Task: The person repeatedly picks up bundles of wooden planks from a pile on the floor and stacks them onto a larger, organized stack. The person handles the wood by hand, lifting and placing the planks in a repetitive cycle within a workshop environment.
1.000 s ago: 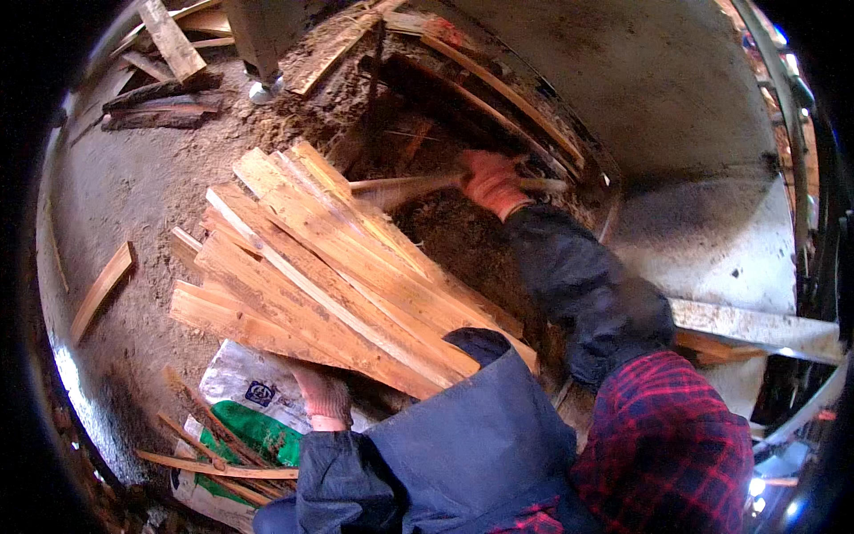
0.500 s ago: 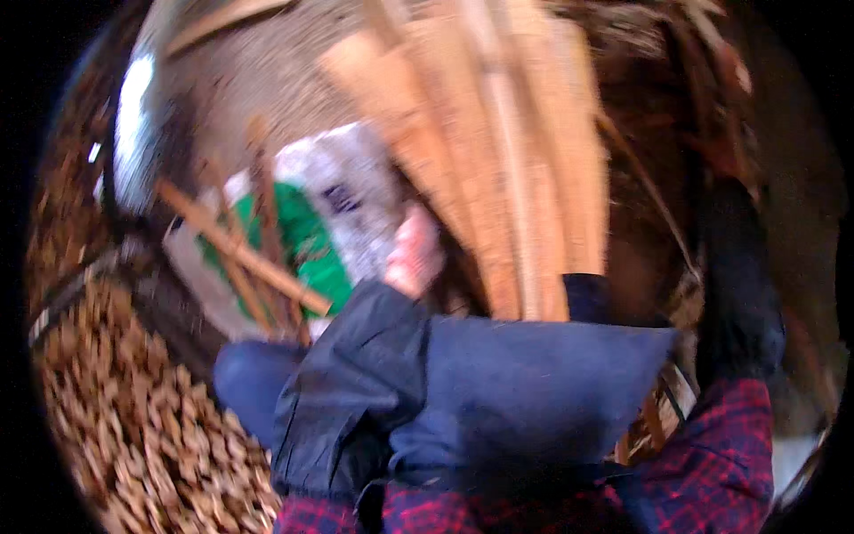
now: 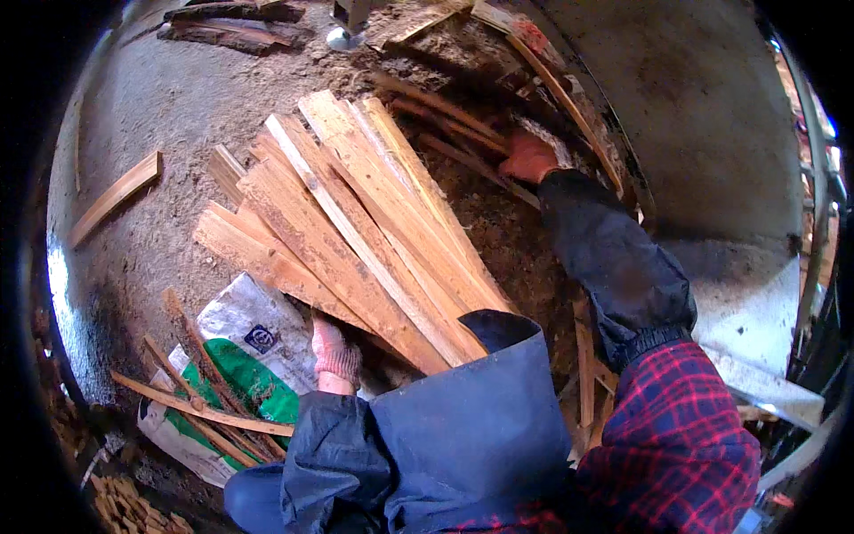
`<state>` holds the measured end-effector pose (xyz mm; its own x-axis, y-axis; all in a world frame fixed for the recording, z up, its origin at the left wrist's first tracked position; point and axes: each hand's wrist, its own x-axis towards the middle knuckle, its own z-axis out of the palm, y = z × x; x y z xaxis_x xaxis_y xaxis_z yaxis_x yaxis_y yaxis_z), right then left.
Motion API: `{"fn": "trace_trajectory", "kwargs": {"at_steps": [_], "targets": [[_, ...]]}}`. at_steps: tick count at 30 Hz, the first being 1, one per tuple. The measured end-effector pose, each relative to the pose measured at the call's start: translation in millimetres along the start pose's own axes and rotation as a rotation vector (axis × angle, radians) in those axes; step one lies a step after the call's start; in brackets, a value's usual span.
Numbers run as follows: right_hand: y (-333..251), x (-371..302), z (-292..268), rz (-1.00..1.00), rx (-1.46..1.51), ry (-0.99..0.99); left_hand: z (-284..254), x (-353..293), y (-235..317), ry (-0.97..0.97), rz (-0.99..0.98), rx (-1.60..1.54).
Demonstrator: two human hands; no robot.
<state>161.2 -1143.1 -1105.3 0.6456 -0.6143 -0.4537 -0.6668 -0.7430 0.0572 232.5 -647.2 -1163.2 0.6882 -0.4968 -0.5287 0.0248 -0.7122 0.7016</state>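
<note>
A fan of long, pale sawn wood strips (image 3: 356, 231) leans over my lap, its near ends against a dark blue apron (image 3: 480, 418). My left hand (image 3: 336, 356), in a pale pink knit glove, is at the left underside of the strips; its fingers are hidden beneath them. Far to the right, my right hand (image 3: 531, 156), in a reddish glove, reaches down among darker wood strips (image 3: 445, 116) on the ground. Its fingers look curled in, but what they hold is unclear.
A white and green sack (image 3: 258, 329) lies at my left with several thin sticks (image 3: 205, 409) across it. One loose wood piece (image 3: 117, 198) lies on the dirt floor. Bark slabs (image 3: 236, 31) are at the far left. A grey metal sheet (image 3: 712, 116) stands right of my right arm.
My view has swung to the right. My right hand has reached forward and inward to the dark strips. The pale strips now slant to the left, and my left hand stays beside them.
</note>
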Motion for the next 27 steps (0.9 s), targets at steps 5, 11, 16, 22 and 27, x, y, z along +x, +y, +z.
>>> {"fn": "trace_trajectory", "kwargs": {"at_steps": [5, 11, 16, 22, 27], "targets": [[3, -48, -14, 0.012, 0.153, 0.101, -32, -31, 77, 0.185, -0.474, -0.806], [-68, -108, -133, -0.237, 0.333, 0.212, -98, -38, 84, 0.404, 0.027, -0.870], [-237, -189, -216, -0.483, 0.285, 0.005, -132, -61, 163, 0.089, 0.458, -0.950], [-311, -235, -182, -1.221, 0.279, -0.020, -166, -69, 147, 0.179, 0.370, -1.572], [-224, -141, -162, -0.802, 0.586, 0.261, -245, -76, 118, 0.172, 0.617, -1.330]]}}
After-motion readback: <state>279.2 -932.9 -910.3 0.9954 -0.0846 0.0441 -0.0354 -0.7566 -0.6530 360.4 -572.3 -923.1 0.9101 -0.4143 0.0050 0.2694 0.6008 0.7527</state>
